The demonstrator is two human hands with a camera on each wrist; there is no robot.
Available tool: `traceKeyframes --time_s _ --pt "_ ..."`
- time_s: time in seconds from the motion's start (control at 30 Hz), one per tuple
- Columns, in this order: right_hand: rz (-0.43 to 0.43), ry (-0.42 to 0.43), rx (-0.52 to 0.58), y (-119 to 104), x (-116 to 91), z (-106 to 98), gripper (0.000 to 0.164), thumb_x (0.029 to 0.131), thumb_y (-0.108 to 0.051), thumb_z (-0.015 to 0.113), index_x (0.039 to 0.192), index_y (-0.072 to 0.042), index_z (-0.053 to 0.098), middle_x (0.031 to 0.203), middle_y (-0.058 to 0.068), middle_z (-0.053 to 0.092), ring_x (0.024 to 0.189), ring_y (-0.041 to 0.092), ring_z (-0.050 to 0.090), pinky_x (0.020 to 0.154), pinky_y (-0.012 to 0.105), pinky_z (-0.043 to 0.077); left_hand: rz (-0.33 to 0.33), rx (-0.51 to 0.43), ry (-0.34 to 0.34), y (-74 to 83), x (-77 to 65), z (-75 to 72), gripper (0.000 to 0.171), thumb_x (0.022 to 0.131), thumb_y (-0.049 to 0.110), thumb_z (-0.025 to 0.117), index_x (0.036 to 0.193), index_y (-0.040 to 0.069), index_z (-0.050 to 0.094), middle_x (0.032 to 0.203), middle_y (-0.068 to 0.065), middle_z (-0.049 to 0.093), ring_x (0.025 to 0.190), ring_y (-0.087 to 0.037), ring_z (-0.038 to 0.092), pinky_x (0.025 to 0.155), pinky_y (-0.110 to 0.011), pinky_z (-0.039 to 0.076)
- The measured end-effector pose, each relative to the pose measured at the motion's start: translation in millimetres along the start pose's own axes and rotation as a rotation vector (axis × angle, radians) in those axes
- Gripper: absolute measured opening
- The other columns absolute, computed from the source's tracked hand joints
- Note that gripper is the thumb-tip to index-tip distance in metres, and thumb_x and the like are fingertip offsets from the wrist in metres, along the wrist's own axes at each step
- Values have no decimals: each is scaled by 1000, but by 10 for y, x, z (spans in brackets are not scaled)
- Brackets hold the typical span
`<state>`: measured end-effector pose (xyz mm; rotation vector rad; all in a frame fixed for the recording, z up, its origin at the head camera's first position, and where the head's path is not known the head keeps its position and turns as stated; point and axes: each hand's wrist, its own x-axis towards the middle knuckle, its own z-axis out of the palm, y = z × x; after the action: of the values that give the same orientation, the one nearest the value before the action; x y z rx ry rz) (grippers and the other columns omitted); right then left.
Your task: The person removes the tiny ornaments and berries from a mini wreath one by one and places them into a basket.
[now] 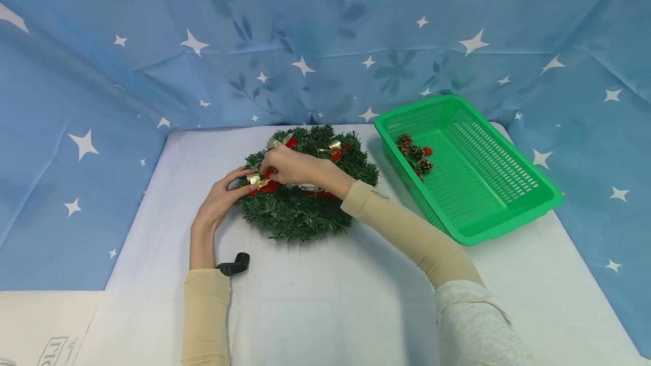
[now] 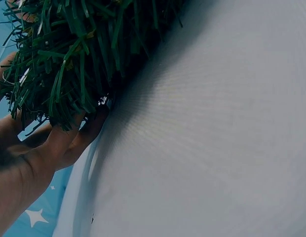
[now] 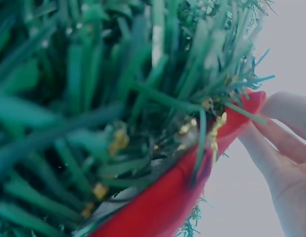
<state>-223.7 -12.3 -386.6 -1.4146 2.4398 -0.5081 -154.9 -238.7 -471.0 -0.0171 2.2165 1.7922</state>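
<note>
A green tinsel Christmas wreath (image 1: pixel 300 216) lies on the white-covered table, decorated with red and gold bows. My left hand (image 1: pixel 220 199) grips its left edge, thumb beside a gold and red bow (image 1: pixel 260 181); in the left wrist view, fingers (image 2: pixel 61 143) curl beneath the green strands. Just above that bow, my right hand (image 1: pixel 287 165) reaches across the wreath and pinches a small red piece (image 1: pixel 269 173), largely covered by the fingers. A red ribbon (image 3: pixel 168 197) runs along the strands in the right wrist view.
Right of the wreath stands a green plastic basket (image 1: pixel 508 154) with several pinecones (image 1: pixel 417 152) and small red pieces (image 1: pixel 428 151) at its left end. A black wrist camera (image 1: pixel 236 264) sticks out from the left wrist. Blue star-patterned cloth (image 1: pixel 325 27) walls the table's back and sides.
</note>
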Motion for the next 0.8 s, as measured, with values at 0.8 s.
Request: traceKeyframes --time_s 0.8 --pt "-18 69 -26 67 -257 -118 21 99 3 62 111 -1 78 108 13 75 88 22 65 78 30 52 -2 39 3 10 -4 9 63 100 32 69 155 11 47 174 -2 10 157 -48 1 123 -67 18"
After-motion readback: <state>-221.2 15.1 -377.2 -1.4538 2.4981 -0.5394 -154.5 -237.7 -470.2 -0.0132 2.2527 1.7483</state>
